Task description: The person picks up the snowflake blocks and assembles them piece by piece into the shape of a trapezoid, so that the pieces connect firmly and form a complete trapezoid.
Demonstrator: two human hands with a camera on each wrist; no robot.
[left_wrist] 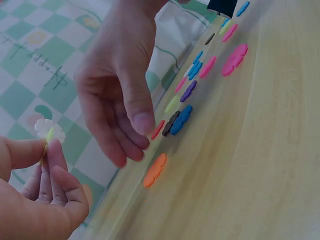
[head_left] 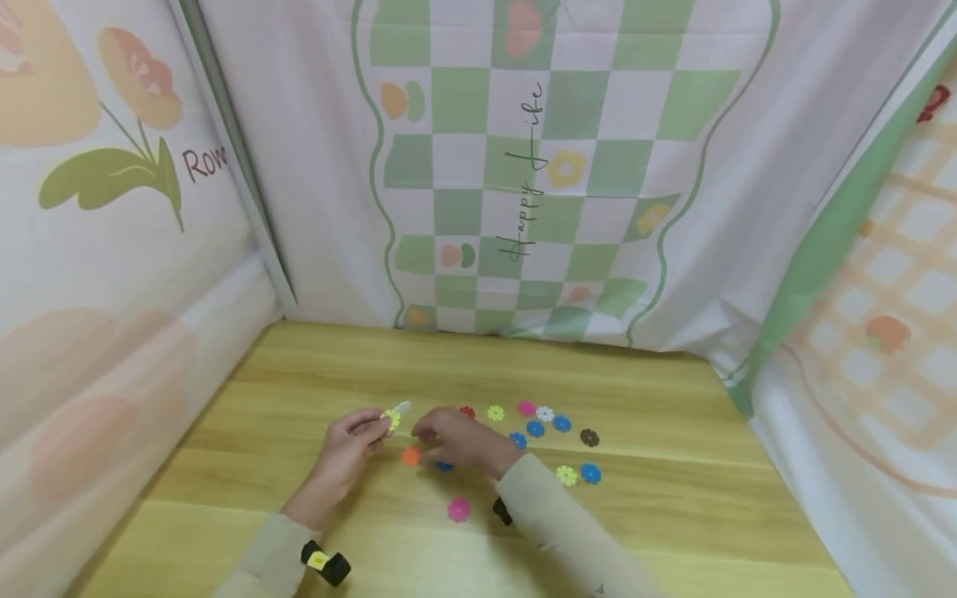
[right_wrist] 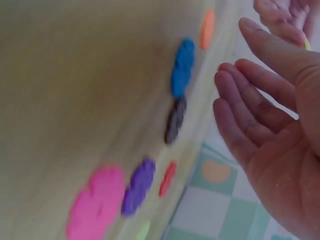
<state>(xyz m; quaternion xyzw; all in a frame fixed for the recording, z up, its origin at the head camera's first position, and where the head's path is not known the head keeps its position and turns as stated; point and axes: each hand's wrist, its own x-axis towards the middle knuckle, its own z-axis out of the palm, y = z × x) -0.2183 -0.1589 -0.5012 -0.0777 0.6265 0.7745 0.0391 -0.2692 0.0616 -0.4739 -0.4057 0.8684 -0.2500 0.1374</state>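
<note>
**Left hand (head_left: 354, 440) pinches a joined pair of flower pieces; right hand (head_left: 463, 438) hangs loose**

The hands are apart above a wooden table (head_left: 389, 540). On the left, thumb and fingertips pinch a yellow-green flower piece (head_left: 392, 419), held up off the tabletop. A white flower piece (head_left: 403, 407) joins it at an angle, on the side away from the palm.

The right hand is just to the right, over the table, its fingers slightly bent and relaxed, gripping nothing. Below its fingertips lies an orange piece (head_left: 410, 456), the nearest one to the gap between the hands. A blue piece (head_left: 445, 466) lies partly hidden beneath the hand; the left wrist view shows a dark piece (left_wrist: 171, 123) right beside it, and a purple piece (left_wrist: 188, 91) farther along.

More flower pieces lie scattered to the right. A large pink piece (head_left: 458, 509) rests on the near side, while a red piece (head_left: 467, 411) shows just beyond the right hand. At the far right is a loose cluster — pink, white and blue — with a brown piece (head_left: 590, 437) to its right. Nearer, a second yellow-green piece (head_left: 566, 475) lies beside another blue one (head_left: 591, 473). A checked cloth (head_left: 463, 91) hangs behind the table.
</note>
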